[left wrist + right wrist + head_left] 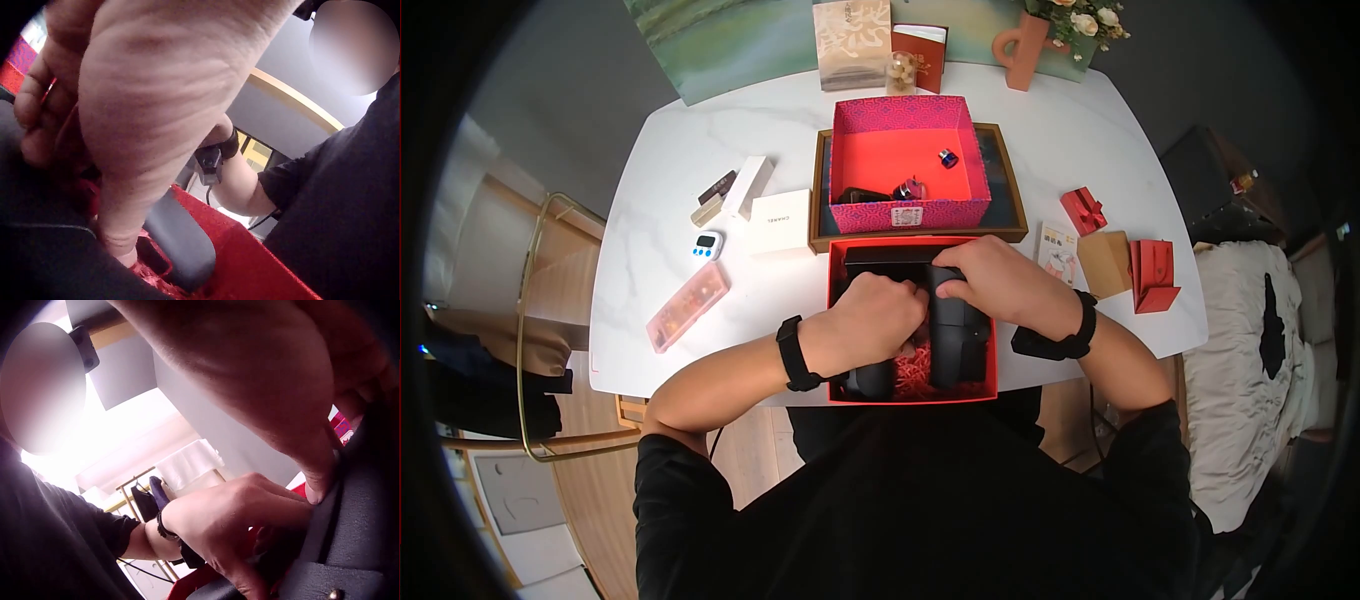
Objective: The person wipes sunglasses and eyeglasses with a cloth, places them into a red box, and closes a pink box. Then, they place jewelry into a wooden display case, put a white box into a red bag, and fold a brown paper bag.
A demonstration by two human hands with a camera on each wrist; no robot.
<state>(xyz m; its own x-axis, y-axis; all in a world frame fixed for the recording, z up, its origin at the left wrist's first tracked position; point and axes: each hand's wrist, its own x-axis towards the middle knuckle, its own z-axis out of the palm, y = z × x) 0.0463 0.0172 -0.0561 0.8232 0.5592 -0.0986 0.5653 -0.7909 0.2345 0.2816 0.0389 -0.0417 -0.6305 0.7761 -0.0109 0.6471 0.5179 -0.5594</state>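
Note:
An open red box [992, 375] stands at the table's near edge, with red shredded paper [913, 374] inside. My right hand [1005, 285] grips the far end of a black leather case [958, 350] along the box's right side. A metal stud [335, 594] shows on the case in the right wrist view. My left hand [868, 318] reaches down into the middle of the box, thumb in the shredded paper; I cannot tell whether its fingers hold anything. A smooth dark rounded object [181, 240] lies near that thumb. Along the box's far wall is a black flat piece [885, 258].
Beyond stands a pink patterned box [860, 217] on a framed tray [1003, 180], small items inside. Left are a white box [781, 225], a timer [708, 244] and a pink case [688, 306]. A red gift bag [1152, 275] and red gift box [1084, 211] stand right.

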